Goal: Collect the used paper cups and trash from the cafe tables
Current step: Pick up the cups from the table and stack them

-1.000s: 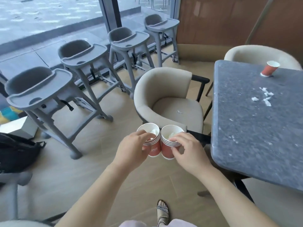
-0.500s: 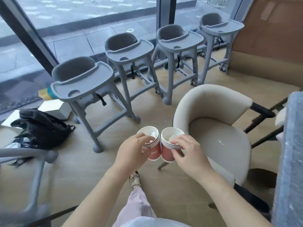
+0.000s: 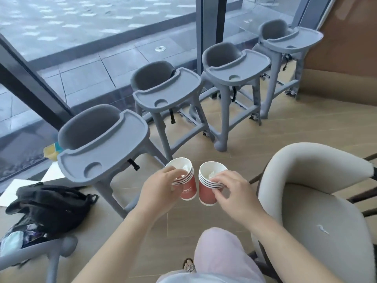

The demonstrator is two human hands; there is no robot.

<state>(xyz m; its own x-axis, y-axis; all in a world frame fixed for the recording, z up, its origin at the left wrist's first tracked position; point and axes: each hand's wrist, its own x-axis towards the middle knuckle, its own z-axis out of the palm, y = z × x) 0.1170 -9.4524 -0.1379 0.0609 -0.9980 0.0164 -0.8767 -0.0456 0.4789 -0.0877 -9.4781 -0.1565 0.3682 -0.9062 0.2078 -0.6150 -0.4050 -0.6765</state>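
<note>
- Cup stacks: two red stacks side by side, held in the air above the floor, crumpled paper inside.
- Left hand (image 3: 158, 192) fingers curl round the left stack (image 3: 184, 183).
- Right hand (image 3: 232, 196) fingertips pinch the right stack (image 3: 209, 185) at its rims.

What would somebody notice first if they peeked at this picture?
Right in the middle, the left hand grips a stack of red paper cups and the right hand pinches a second stack beside it. Both stacks have crumpled white paper inside. Behind them a row of grey high chairs lines the window, and a cream armchair sits at the right.
</note>
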